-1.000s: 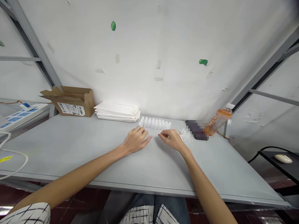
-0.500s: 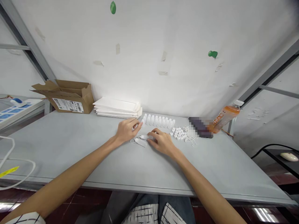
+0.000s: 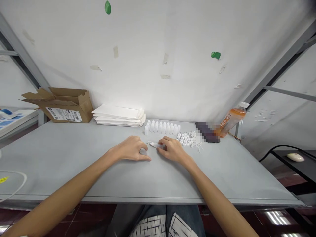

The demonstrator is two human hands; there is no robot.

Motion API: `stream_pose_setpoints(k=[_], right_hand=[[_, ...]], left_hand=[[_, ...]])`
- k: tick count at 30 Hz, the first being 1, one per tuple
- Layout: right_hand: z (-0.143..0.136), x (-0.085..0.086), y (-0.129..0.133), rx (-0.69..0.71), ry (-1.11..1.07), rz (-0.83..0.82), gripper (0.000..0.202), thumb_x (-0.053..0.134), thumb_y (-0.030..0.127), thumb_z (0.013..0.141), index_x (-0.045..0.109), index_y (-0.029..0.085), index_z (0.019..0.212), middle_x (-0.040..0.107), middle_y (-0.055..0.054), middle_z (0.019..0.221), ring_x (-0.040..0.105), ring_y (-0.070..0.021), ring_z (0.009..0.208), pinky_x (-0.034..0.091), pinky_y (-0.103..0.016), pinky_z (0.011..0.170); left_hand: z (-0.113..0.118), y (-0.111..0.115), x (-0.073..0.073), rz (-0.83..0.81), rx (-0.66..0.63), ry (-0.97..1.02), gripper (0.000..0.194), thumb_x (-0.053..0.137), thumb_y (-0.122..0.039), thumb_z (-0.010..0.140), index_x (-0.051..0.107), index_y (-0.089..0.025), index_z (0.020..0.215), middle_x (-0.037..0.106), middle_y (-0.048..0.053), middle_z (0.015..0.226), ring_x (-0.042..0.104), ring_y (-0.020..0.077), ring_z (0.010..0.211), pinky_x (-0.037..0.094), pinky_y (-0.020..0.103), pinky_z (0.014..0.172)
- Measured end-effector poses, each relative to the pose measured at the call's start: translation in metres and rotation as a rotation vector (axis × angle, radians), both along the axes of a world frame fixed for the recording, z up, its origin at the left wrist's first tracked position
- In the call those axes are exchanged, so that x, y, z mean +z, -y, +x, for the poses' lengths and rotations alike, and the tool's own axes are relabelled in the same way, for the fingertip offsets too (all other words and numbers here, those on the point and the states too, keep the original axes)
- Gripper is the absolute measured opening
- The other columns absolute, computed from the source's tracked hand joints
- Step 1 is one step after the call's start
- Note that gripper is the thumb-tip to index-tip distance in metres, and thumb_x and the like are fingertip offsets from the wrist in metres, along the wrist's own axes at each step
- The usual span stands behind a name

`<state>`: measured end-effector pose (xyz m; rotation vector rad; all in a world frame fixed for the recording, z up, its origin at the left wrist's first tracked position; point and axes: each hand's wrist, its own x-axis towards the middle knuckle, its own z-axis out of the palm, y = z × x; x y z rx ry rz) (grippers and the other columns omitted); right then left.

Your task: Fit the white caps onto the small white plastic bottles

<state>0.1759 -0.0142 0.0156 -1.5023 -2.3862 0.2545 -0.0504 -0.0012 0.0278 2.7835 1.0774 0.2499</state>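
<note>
Fingers and thumb of my left hand (image 3: 134,148) are spread apart around a small translucent white bottle (image 3: 143,152) lying on the table; the hand covers most of it and I see no firm grip. My right hand (image 3: 171,148) has its fingertips closed on another small white bottle (image 3: 155,144), lying sideways with a thin white loop at its left end. Behind the hands stands a double row of small white bottles (image 3: 161,127). Just beyond my right hand is a pile of small white caps (image 3: 184,139), with white loop cords (image 3: 197,144) on its right.
An open cardboard box (image 3: 66,107) and a stack of white sheets or envelopes (image 3: 118,115) stand at the back left. A dark, partly blurred flat object (image 3: 204,130) and an orange drink bottle (image 3: 230,120) are at the back right. A white cable (image 3: 19,172) hangs at the left edge.
My left hand has moved down toward me, from near the bottle row onto the lying bottle, and its fingers have spread. My right hand keeps its bottle. The view has shifted slightly.
</note>
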Motion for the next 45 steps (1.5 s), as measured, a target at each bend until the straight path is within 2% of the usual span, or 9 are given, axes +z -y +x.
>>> stream_pose_setpoints(k=[4, 9, 16, 22, 25, 30, 37, 40, 45], right_hand=[[0.002, 0.0, 0.0, 0.006, 0.008, 0.009, 0.016, 0.059, 0.026, 0.084, 0.066, 0.015, 0.093, 0.066, -0.004, 0.09, 0.059, -0.0119, 0.07, 0.032, -0.024, 0.058], [0.003, 0.001, 0.0, 0.013, 0.012, 0.011, 0.014, 0.059, 0.025, 0.084, 0.065, 0.016, 0.093, 0.065, -0.004, 0.09, 0.059, -0.0119, 0.07, 0.033, -0.024, 0.058], [0.004, 0.001, -0.001, 0.013, 0.006, 0.002, 0.012, 0.06, 0.024, 0.084, 0.065, 0.016, 0.092, 0.065, -0.004, 0.09, 0.058, -0.0118, 0.068, 0.032, -0.024, 0.057], [0.005, 0.003, 0.0, 0.011, -0.008, -0.019, 0.013, 0.059, 0.023, 0.084, 0.066, 0.016, 0.092, 0.065, -0.004, 0.09, 0.057, -0.0111, 0.067, 0.032, -0.024, 0.058], [0.005, 0.004, 0.001, 0.014, -0.013, -0.02, 0.013, 0.059, 0.022, 0.084, 0.066, 0.016, 0.092, 0.065, -0.004, 0.09, 0.057, -0.0111, 0.067, 0.032, -0.024, 0.058], [0.006, 0.005, 0.001, 0.012, -0.002, -0.018, 0.014, 0.059, 0.021, 0.082, 0.067, 0.016, 0.093, 0.066, -0.005, 0.09, 0.058, -0.0125, 0.07, 0.033, -0.024, 0.058], [0.005, 0.002, 0.001, 0.012, 0.029, -0.017, 0.018, 0.059, 0.022, 0.082, 0.069, 0.016, 0.095, 0.066, -0.006, 0.091, 0.06, -0.0146, 0.073, 0.033, -0.024, 0.058], [0.006, 0.002, 0.0, 0.019, 0.019, -0.017, 0.017, 0.059, 0.023, 0.081, 0.069, 0.016, 0.093, 0.066, -0.006, 0.09, 0.059, -0.0141, 0.072, 0.033, -0.024, 0.058], [0.005, 0.004, 0.001, -0.008, -0.024, -0.022, 0.013, 0.059, 0.021, 0.079, 0.069, 0.016, 0.086, 0.066, -0.004, 0.086, 0.058, -0.0135, 0.071, 0.033, -0.024, 0.058]], left_hand=[[-0.002, -0.003, 0.006, -0.011, 0.082, -0.006, 0.051, 0.046, -0.06, 0.087, 0.075, -0.021, 0.073, 0.061, 0.002, 0.05, 0.053, 0.0155, 0.05, 0.028, 0.027, 0.053], [-0.022, -0.015, 0.015, -0.154, 0.191, 0.013, 0.039, 0.052, -0.051, 0.084, 0.073, -0.025, 0.065, 0.063, 0.001, 0.051, 0.051, 0.0156, 0.048, 0.028, 0.026, 0.051], [-0.057, -0.038, 0.013, -0.176, 0.382, 0.041, 0.014, 0.056, -0.035, 0.074, 0.067, -0.028, 0.08, 0.069, -0.003, 0.066, 0.06, 0.0183, 0.058, 0.032, 0.025, 0.051], [-0.052, -0.047, 0.005, -0.14, 0.513, 0.269, 0.04, 0.056, -0.036, 0.076, 0.045, -0.027, 0.113, 0.072, -0.005, 0.08, 0.064, 0.0174, 0.058, 0.039, 0.026, 0.063], [-0.047, -0.053, -0.005, -0.109, 0.576, 0.407, 0.055, 0.06, -0.038, 0.075, 0.04, -0.026, 0.125, 0.071, -0.006, 0.072, 0.068, 0.0197, 0.069, 0.041, 0.027, 0.069], [-0.049, -0.064, -0.02, -0.032, 0.696, 0.455, 0.041, 0.066, -0.05, 0.069, 0.065, -0.023, 0.099, 0.073, 0.0, 0.079, 0.065, 0.0206, 0.07, 0.041, 0.028, 0.065], [-0.047, -0.066, -0.024, 0.0, 0.701, 0.445, 0.041, 0.063, -0.059, 0.068, 0.071, -0.021, 0.081, 0.071, 0.001, 0.073, 0.062, 0.02, 0.066, 0.039, 0.027, 0.061], [-0.048, -0.066, -0.024, -0.012, 0.713, 0.427, 0.04, 0.064, -0.06, 0.067, 0.071, -0.023, 0.081, 0.073, 0.001, 0.08, 0.063, 0.0211, 0.07, 0.039, 0.028, 0.061], [-0.053, -0.063, -0.013, 0.061, 0.788, 0.482, 0.05, 0.07, -0.057, 0.065, 0.07, -0.024, 0.103, 0.074, 0.004, 0.095, 0.064, 0.0225, 0.078, 0.041, 0.028, 0.064]])
